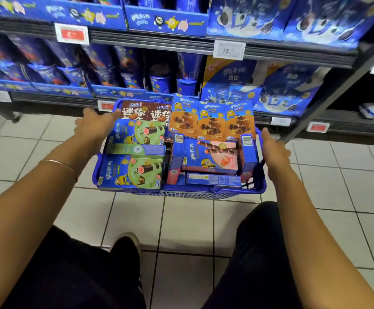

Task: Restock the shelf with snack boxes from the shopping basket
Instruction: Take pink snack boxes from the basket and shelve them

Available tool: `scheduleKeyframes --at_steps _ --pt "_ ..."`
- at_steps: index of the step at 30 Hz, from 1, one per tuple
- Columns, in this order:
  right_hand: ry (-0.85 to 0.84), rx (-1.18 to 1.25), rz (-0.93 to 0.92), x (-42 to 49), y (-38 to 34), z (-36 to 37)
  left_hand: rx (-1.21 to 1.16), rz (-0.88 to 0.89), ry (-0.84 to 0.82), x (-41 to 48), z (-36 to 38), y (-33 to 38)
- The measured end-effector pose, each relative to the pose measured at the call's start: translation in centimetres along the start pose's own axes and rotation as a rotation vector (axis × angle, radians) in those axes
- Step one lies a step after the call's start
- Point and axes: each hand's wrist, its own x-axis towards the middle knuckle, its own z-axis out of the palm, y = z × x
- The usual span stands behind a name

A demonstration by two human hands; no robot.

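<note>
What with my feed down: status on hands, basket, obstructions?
Left hand open at basket far-left rim. Right hand open beside right rim. Snack boxes fill basket, none lifted. Path to shelf clear.

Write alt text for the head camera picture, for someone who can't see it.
A person's left hand and right hand reach to either side of a blue shopping basket on the tiled floor, packed with snack boxes in green, orange, pink and brown. Behind it stand shelves of blue packaged snacks.

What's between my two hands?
The blue plastic shopping basket, full of snack boxes, lies between left hand and right hand, seen in the head view.
</note>
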Motion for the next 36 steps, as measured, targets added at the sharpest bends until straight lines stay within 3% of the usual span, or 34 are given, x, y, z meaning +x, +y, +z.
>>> scheduleKeyframes --at_steps 2,4,6,11,13,18,22,24,27,31,33,36 --pt "0.029 -0.073 -0.164 -1.3 -0.6 0.0 -0.010 0.147 0.005 -2.8 0.9 1.8" --pt "-0.095 -0.178 -0.262 -2.9 -0.9 0.3 -0.158 0.185 -0.116 -6.0 2.3 2.8" --pt "-0.138 -0.330 -0.334 -3.8 -0.6 0.9 -0.245 0.136 -0.259 -8.8 3.6 3.5" --pt "0.003 -0.483 -0.392 -5.4 -1.9 -0.7 -0.282 -0.042 -0.553 -12.8 5.8 3.1" --pt "0.054 -0.393 -0.474 -6.2 -3.1 -2.9 -0.271 -0.083 -0.611 -13.8 6.6 2.4" --pt "0.045 0.098 -0.633 -9.6 -7.2 -6.6 -0.136 -0.043 -0.802 -16.1 7.8 1.8" --pt "-0.178 0.533 -0.457 -11.7 -8.4 -4.2 -0.354 -0.156 -0.928 -16.2 7.8 2.4" --pt "-0.361 0.702 -0.323 -13.3 -7.9 -1.8 -0.551 -0.184 -0.901 -16.1 7.6 2.8" --pt "-0.575 0.804 -0.191 -15.3 -5.9 2.3 -0.812 -0.128 -0.710 -15.4 7.7 3.2" --pt "-0.723 0.617 -0.216 -15.8 -3.6 5.9 -0.995 -0.144 -0.494 -13.6 6.8 2.7" --pt "-0.664 0.488 -0.285 -14.4 -3.3 6.1 -0.961 -0.134 -0.389 -12.9 5.9 2.5" --pt "-0.358 0.104 -0.484 -10.1 -2.5 5.4 -0.933 -0.158 -0.355 -12.3 5.2 2.6"
